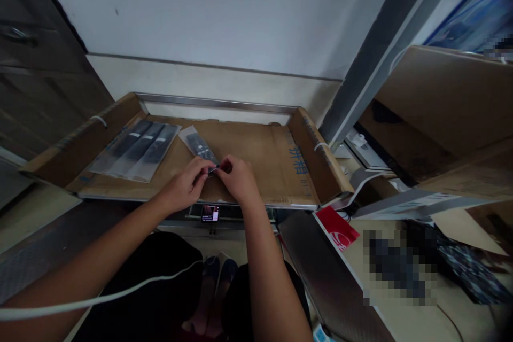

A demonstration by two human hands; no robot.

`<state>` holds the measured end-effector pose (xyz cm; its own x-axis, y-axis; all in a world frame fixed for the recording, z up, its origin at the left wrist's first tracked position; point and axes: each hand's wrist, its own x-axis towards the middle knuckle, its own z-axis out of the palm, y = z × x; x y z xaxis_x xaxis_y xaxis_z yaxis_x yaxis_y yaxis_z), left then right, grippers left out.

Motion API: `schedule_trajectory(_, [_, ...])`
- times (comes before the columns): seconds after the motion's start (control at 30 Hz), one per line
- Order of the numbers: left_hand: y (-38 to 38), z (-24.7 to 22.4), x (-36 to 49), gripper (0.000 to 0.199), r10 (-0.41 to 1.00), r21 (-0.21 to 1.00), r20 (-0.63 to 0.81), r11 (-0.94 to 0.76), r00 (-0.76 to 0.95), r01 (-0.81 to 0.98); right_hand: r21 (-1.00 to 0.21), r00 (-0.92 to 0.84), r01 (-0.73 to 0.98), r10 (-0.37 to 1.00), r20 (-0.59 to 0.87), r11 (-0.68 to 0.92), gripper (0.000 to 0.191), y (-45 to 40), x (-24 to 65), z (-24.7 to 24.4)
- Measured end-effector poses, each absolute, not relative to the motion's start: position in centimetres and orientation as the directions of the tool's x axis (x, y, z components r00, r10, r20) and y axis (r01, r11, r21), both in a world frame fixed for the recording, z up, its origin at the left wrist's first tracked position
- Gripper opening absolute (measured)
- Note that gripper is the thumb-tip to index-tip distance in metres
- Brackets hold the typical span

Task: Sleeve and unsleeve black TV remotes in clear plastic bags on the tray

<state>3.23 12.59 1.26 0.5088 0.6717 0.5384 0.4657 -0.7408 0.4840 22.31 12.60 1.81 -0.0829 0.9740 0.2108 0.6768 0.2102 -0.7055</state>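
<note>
A black remote control (200, 147) in a clear plastic sleeve lies slanted on the cardboard-lined tray (256, 144), its far end pointing up and left. At its near end, my left hand (188, 179) pinches the sleeve's edge between thumb and fingers. Opposite it, my right hand (237, 177) is also closed in a pinch on that end, the fingertips of both hands almost meeting. Exactly how the edge is folded there is too small to make out. To the left, several dark bagged items (138, 147) lie side by side in clear sleeves.
Raised cardboard flaps (320, 155) bound the tray's sides. A lit phone (210, 213) sits below the front edge. A white cable (152, 280) crosses over my lap. On the right are a large cardboard box (449, 112) and a red packet (337, 228).
</note>
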Motion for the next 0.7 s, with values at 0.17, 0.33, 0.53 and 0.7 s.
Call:
schedule_trajectory(0.17, [12.1, 1.3, 3.4, 0.033, 0.637, 0.475, 0.531, -0.770, 0.558, 0.426, -0.576, -0.054, 0.793, 0.964, 0.259, 0.199, 0.023, 12.3, 21.1, 2.3])
schedule_trajectory(0.33, [11.6, 1.3, 3.5, 0.033, 0.612, 0.494, 0.527, -0.785, 0.589, 0.373, -0.477, -0.063, 0.864, 0.974, 0.218, 0.163, 0.016, 12.4, 19.6, 2.6])
schedule_trajectory(0.53, [12.2, 1.1, 3.6, 0.012, 0.861, 0.756, 0.485, -0.501, 0.153, 0.421, -0.516, 0.020, 0.848, 0.966, 0.256, 0.120, 0.017, 12.6, 19.1, 2.7])
schedule_trajectory(0.7, [13.7, 2.6, 4.0, 0.021, 0.984, 0.988, -0.064, 0.085, -0.165, 0.126, -0.781, 0.121, 0.604, 0.950, 0.288, 0.160, 0.018, 12.6, 20.5, 2.2])
